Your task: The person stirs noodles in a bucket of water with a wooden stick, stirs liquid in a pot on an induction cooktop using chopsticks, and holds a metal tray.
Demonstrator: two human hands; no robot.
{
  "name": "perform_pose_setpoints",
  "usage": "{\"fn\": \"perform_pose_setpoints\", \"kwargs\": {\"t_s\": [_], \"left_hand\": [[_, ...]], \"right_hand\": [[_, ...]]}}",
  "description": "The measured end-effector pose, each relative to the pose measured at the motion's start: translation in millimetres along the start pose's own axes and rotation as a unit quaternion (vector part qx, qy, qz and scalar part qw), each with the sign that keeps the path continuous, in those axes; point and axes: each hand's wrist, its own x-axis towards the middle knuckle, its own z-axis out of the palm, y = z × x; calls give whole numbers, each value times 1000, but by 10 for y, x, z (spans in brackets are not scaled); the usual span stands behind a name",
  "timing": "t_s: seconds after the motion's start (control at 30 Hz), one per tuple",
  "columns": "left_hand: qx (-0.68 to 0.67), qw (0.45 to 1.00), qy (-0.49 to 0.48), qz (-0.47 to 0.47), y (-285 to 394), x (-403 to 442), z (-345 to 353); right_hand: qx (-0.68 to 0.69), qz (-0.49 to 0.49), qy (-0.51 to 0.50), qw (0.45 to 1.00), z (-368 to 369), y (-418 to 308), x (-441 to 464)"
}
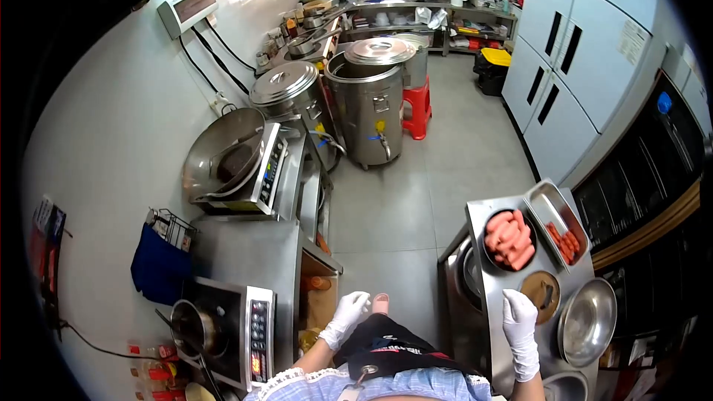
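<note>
My left hand [349, 315], in a white glove, hangs over the floor gap by the left counter. Its fingers are curled in, with nothing visible in them. My right hand [520, 318], also gloved in white, is raised at the near side of the right steel table [486, 234]. Its fingers are folded together, and I see nothing held. Nearest to it lies a round brown wooden lid [540, 295]. Beyond that stands a dark bowl heaped with pink sausages [509, 240]. A steel tray [538, 200] beside the bowl holds smaller red sausages [566, 243].
On the left counter are an induction cooker [258, 334] with a small pot [194, 327] and a large wok [223, 156]. Tall steel barrels [364, 115] stand ahead, near a red stool [418, 108]. A steel basin [588, 323] sits at right; fridges [572, 74] line the right wall.
</note>
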Motion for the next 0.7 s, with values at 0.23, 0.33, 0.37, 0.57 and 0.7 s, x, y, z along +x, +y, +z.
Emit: {"fn": "perform_pose_setpoints", "kwargs": {"t_s": [0.23, 0.33, 0.37, 0.57, 0.7], "left_hand": [[-59, 997, 45, 14, 603, 988, -821], [-75, 995, 73, 1, 736, 1422, -1054], [-76, 994, 72, 7, 786, 1562, -1105], [-101, 990, 94, -9, 1178, 2530, -1336], [-94, 986, 139, 11, 1539, 3185, -1522]], "right_hand": [[59, -63, -110, 990, 1204, -604, 1296], [19, -107, -174, 979, 1616, -610, 1744], [27, -115, -176, 977, 1754, -564, 1877], [-8, -112, -270, 956, 2363, -259, 2912], [-22, -144, -302, 942, 2802, -15, 3758]]}}
